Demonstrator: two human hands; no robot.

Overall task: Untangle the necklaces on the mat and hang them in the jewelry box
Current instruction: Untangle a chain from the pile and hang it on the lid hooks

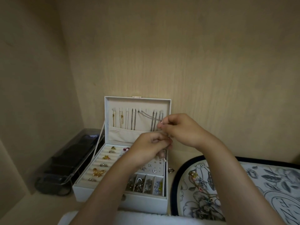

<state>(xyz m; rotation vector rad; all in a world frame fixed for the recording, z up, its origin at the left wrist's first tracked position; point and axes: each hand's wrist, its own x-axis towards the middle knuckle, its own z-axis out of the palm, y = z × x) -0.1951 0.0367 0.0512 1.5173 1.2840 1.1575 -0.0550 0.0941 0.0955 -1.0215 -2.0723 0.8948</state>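
You hold a silver necklace [148,116] at the open jewelry box [146,202].
Your left hand [151,148], fingers curled, pinches its lower part; your right hand [180,129], at 1 o'clock from it, pinches the upper end. The other necklaces [201,187] lie on the mat [276,179], at 4 o'clock.

My left forearm [113,184] hiding the jewelry box [146,204] tray's middle, chain [162,122] between left grip [152,145] and right grip [178,127] too fine to trace, mat [267,179] cut by right edge
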